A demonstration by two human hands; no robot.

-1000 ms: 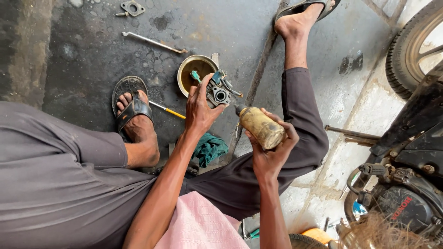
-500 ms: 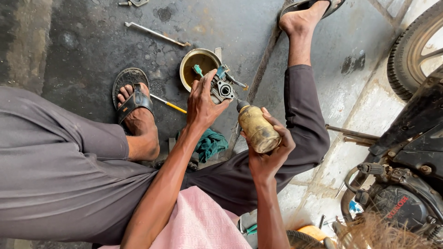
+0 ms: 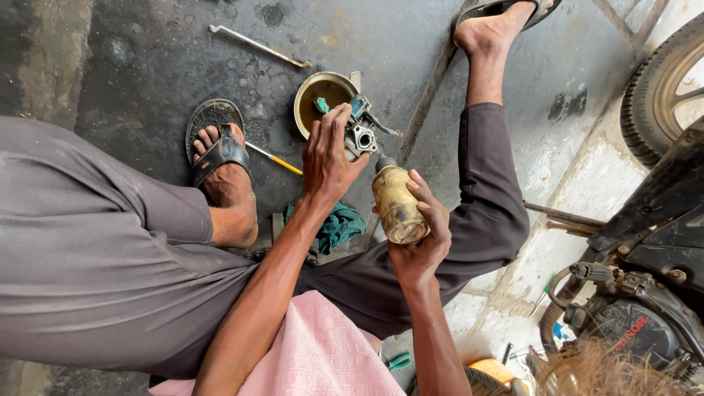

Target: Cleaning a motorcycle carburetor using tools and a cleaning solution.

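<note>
Carburetor (image 3: 359, 133) sits in the left hand (image 3: 328, 158), fingers curled around its metal body, held over a round bowl (image 3: 317, 94) of dark oil on the stained floor (image 3: 147, 59). Right hand (image 3: 424, 235) wraps a grimy yellowish bottle (image 3: 396, 202), fingers closed about it, its capped nozzle tilted toward the carburetor. A screwdriver (image 3: 275, 158) and a green rag (image 3: 339, 224) lie beneath, near a sandalled foot (image 3: 224, 172).

One head-worn view looks steeply down, close over both hands, lap and oily floor (image 3: 147, 51)
</note>
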